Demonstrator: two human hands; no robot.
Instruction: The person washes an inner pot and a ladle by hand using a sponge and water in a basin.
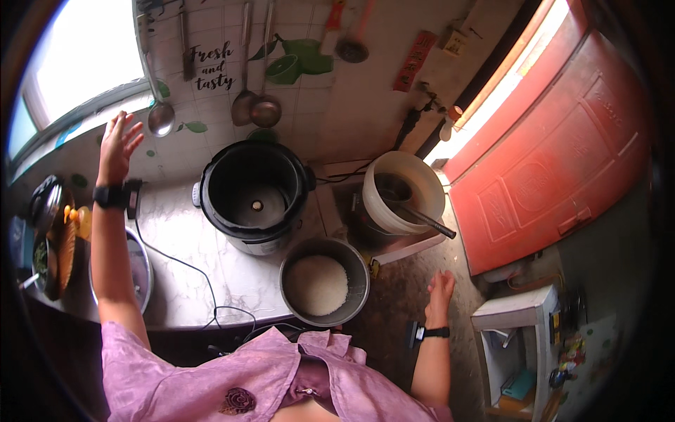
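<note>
My left hand (118, 145) is raised near the window, empty, with its fingers apart, close to a hanging metal ladle (161, 118). My right hand (440, 298) is held out over the floor at the right, with nothing seen in it and its fingers loosely extended. Between my arms, an electric cooker body (242, 243) stands lidless on the counter, its heating plate (269, 208) bare inside. A grey metal inner pot (360, 282) sits at the counter's front edge, in front of the cooker. White rice (319, 285) covers its bottom.
A white bucket (372, 198) with a long-handled dipper (422, 217) stands by the sink (416, 249). A black cable (192, 264) crosses the marble-patterned counter (176, 295). A metal basin (145, 264) is behind my left forearm. Right are a red door (548, 174) and white cabinet (514, 311).
</note>
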